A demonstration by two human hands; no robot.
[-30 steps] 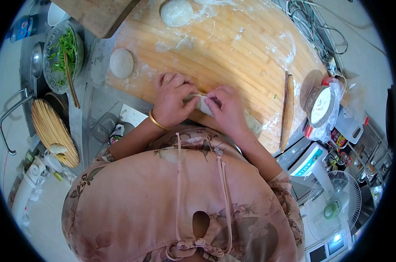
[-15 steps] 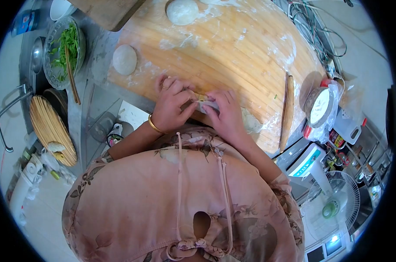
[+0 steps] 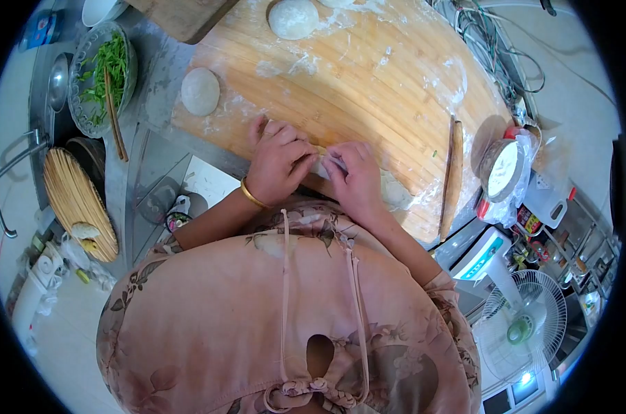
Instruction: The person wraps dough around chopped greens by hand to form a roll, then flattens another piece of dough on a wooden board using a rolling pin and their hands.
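Whitish dough [image 3: 319,167], mostly hidden, sits between both hands [image 3: 278,164] [image 3: 360,179].

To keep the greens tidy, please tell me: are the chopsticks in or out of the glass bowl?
Partly in: one end of the chopsticks lies over greens, the other extends beyond the glass bowl.

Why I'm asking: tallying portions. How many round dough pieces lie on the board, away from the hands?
2 visible: one dough piece at the left, another dough piece near the picture's top, where a third may be cut off.
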